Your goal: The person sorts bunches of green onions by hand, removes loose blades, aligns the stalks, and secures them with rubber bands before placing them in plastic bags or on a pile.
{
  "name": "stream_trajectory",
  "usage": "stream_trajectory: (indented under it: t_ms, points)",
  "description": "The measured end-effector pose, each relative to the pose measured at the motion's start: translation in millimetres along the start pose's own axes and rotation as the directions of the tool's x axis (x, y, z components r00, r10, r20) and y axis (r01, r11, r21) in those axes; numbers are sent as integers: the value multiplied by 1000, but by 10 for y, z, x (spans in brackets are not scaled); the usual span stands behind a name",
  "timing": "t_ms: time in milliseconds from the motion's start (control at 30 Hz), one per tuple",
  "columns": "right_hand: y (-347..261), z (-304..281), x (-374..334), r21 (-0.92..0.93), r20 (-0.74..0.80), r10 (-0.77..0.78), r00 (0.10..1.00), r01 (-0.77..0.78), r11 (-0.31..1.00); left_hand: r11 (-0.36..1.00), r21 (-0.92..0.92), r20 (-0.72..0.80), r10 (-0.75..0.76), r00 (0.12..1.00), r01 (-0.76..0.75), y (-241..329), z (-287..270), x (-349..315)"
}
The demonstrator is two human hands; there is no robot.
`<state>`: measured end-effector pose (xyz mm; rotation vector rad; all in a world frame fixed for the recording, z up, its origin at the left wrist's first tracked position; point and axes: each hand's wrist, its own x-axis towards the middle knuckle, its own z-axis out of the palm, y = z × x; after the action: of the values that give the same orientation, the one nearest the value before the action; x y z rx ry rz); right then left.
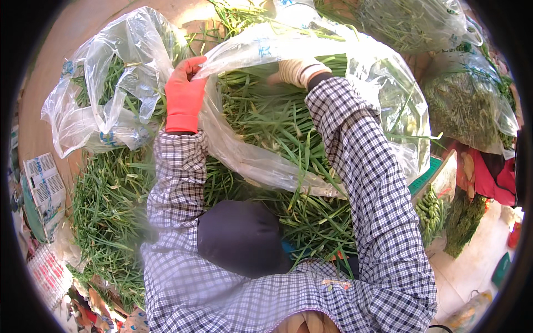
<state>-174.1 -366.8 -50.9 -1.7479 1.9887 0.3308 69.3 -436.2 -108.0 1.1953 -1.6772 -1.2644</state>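
Note:
My left hand (pixel 184 100), in an orange-red glove, pinches the rim of a large clear plastic bag (pixel 244 161) between thumb and fingers. The bag's mouth is spread wide, with long green leafy stalks (pixel 272 122) filling it. Inside the bag's mouth, my right hand (pixel 302 71) in a cream knitted glove lies over the stalks. Its fingers are partly hidden by the plastic and blurred, so their grip does not show.
A second clear bag (pixel 119 83) with greens stands at the left. Loose green stalks (pixel 111 222) lie in a heap beside and below my arms. Filled bags (pixel 466 100) stand at the right, near a green crate (pixel 426 176). A dark rounded thing (pixel 239 238) lies between my forearms.

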Motion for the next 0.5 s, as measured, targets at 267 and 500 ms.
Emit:
stream_trajectory:
  t_ms: [267, 500]
  points:
    - [-110, 24, 142, -63, 299, 22, 954, -3, 998, 981, -178, 13, 83, 997, -79, 352, -152, 205]
    - [-509, 358, -680, -324, 71, -238, 969, 248, 913, 997, 66, 81, 29, 996, -35, 293, -292, 41]
